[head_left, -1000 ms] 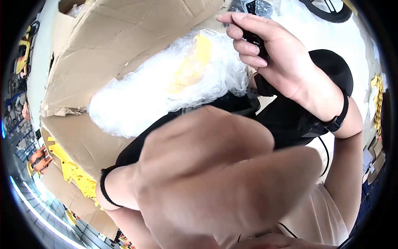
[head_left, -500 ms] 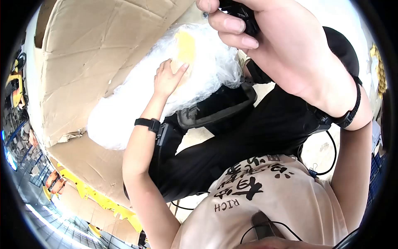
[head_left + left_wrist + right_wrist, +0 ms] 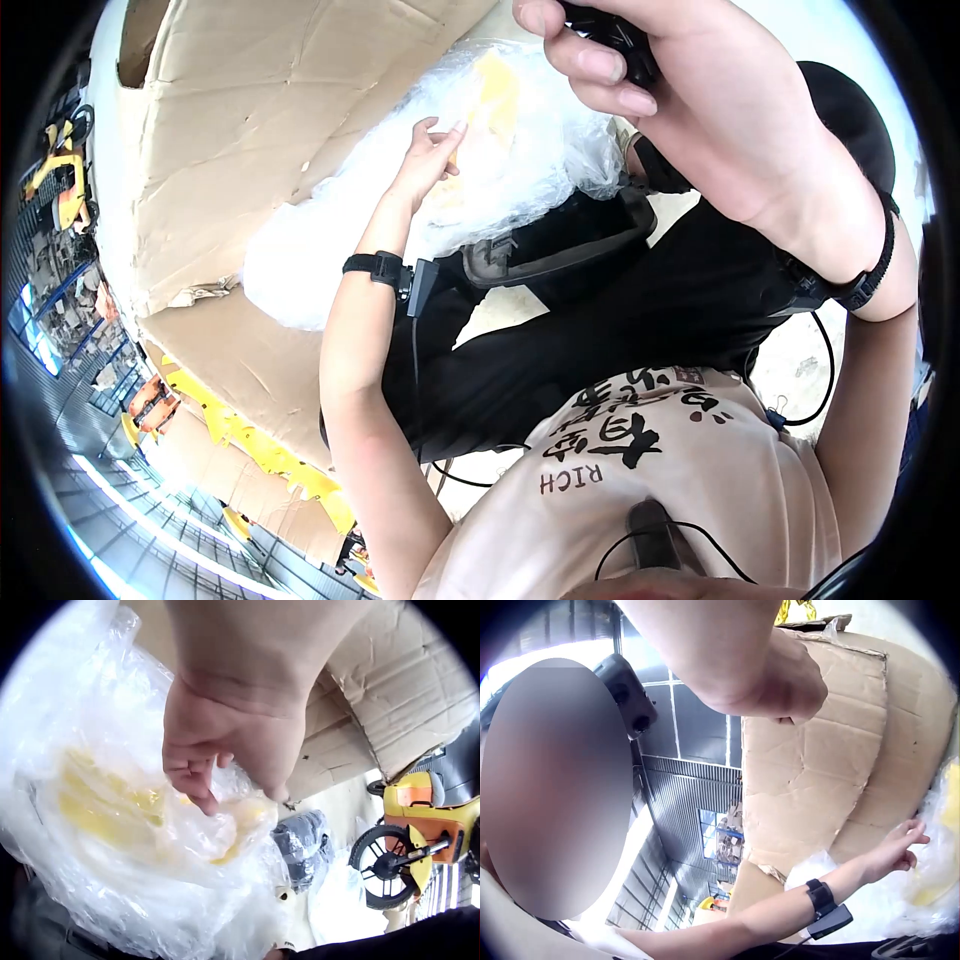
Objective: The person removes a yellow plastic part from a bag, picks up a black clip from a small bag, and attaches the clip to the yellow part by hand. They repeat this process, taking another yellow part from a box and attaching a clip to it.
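Observation:
Clear plastic wrapping (image 3: 350, 215) with yellow parts showing through (image 3: 495, 95) lies against the cardboard. Over its middle is my left hand (image 3: 432, 158), thumb extended and fingers loosely bent; whether it touches the plastic is unclear. In the left wrist view the same hand (image 3: 225, 742) hangs above the wrapping (image 3: 142, 862), beside a yellow patch (image 3: 105, 806). High in the head view, my right hand (image 3: 690, 100) curls its fingers round a small black object (image 3: 615, 42), partly hidden by the fingers. The right wrist view shows that hand (image 3: 795, 682) from behind, the object hidden.
A large cardboard sheet (image 3: 250, 110) stands behind the wrapping. A black open container (image 3: 570, 245) sits between it and my legs. Yellow parts (image 3: 250, 440) lie at lower left. A yellow-orange wheeled vehicle (image 3: 420, 817) and a dark wrapped bundle (image 3: 301, 847) are beyond the plastic.
My left hand has gone from close before the head camera to the plastic, then shifted slightly with its fingers bending more. My right hand appears larger, still holding the black object.

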`<move>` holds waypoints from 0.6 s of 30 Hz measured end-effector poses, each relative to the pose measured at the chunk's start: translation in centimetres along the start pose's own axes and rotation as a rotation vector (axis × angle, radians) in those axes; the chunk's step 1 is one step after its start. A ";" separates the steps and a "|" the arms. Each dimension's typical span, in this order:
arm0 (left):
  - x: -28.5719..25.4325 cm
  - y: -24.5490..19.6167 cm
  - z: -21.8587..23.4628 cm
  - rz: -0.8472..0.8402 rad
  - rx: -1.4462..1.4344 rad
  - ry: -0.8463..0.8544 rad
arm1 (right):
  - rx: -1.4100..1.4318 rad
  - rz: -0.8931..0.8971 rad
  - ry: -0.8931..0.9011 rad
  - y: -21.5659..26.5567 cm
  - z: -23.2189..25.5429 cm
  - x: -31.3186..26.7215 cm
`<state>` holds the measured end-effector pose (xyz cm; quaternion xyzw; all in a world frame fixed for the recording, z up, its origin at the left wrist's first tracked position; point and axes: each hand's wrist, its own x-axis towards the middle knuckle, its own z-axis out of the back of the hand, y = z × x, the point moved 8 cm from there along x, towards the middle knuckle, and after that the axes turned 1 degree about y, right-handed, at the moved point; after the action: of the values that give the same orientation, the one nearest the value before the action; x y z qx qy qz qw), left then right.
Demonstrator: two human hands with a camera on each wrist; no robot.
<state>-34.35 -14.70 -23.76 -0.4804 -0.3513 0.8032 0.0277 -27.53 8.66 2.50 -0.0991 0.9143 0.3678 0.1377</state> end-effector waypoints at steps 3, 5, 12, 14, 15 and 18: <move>0.8 1.7 0.5 -0.052 0.117 -0.066 | -0.012 -0.002 0.001 -0.3 0.0 -0.2; 2.7 4.1 -0.8 0.005 0.222 0.148 | -0.018 0.001 0.003 -0.5 0.0 -0.1; -0.7 -5.3 5.8 -0.403 0.279 -0.279 | -0.037 0.027 0.076 -0.9 -0.2 -0.5; -2.1 -7.6 7.1 -0.407 0.235 -0.291 | -0.028 0.028 0.081 -0.1 -0.9 -0.6; -2.8 -8.1 7.4 -0.380 0.062 -0.258 | 0.012 -0.089 0.014 0.0 -1.2 -0.9; -6.1 -11.0 7.0 -0.292 -0.203 -0.166 | -0.032 -0.246 0.030 -0.6 -0.6 -0.7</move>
<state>-39.85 -12.54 -10.69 -0.3569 -0.4974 0.7879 0.0664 -26.82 7.86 2.70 -0.2182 0.8912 0.3609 0.1668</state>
